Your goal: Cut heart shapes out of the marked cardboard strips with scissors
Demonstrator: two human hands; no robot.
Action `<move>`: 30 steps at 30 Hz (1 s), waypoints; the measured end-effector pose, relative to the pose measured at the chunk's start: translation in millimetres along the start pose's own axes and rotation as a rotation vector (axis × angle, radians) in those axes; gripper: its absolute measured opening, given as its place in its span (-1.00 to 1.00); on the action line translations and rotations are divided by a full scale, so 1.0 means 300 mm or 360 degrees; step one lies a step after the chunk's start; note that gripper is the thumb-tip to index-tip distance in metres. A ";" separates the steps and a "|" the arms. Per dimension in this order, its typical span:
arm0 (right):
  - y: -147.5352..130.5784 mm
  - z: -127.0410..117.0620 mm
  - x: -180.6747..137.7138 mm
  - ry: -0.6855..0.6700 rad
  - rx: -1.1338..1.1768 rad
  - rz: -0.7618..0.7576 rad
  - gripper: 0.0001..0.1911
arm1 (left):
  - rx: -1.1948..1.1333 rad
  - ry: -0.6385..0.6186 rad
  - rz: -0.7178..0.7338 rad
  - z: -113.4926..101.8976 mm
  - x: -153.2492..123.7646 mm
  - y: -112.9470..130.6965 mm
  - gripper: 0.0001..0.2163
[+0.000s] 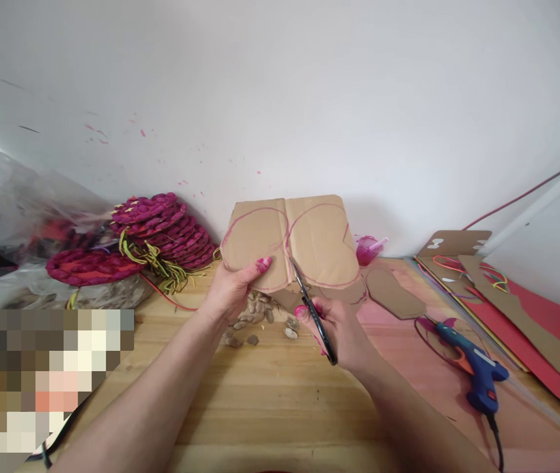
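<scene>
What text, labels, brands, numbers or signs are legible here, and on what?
No readable text anywhere.
Glue gun: pale strip and switch; any marking is too small to read.
Scissors: any marking is too small to read.
Cardboard sheet: drawn pinkish outlines, no legible words or numbers.

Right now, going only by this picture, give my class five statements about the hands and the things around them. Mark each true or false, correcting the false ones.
1. The left hand holds the cardboard. True.
2. The right hand holds a paintbrush. False: it holds scissors.
3. The blue glue gun lies to the right of the right hand. True.
4. The outlines on the cardboard are green. False: they are purplish pink.
5. The stack of purple pieces is right of the cardboard. False: it is to the left.
</scene>
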State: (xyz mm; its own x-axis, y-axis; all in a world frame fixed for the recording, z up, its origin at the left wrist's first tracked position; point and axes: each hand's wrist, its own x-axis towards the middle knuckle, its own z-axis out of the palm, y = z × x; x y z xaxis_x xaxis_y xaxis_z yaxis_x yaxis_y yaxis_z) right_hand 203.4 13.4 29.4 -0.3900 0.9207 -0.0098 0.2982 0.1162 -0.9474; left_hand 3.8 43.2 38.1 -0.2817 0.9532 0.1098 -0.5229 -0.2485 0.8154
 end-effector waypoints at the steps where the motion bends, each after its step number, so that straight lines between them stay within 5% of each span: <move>1: 0.007 0.001 0.001 -0.0006 0.0004 0.0008 -0.45 | 0.0008 -0.0012 0.0000 -0.004 0.001 0.000 -0.24; 8: 0.066 0.010 0.012 -0.0075 0.0099 0.0141 -0.43 | 0.0079 -0.0171 -0.0094 -0.013 -0.011 -0.012 -0.18; 17: 0.077 -0.002 0.018 -0.0062 0.0073 0.0132 -0.42 | 0.0099 -0.0133 -0.0099 0.000 -0.022 -0.011 -0.23; 30: 0.003 0.009 0.000 0.0007 0.0031 -0.0010 -0.42 | 0.0090 -0.0165 -0.0069 0.000 -0.026 0.000 -0.22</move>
State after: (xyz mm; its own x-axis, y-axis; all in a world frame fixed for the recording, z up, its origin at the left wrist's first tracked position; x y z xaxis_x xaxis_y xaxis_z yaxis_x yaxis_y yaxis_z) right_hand 201.2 12.5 27.6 -0.3880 0.9217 -0.0022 0.2783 0.1149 -0.9536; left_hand 6.1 35.8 37.3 -0.1736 0.9762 0.1296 -0.4858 -0.1994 0.8510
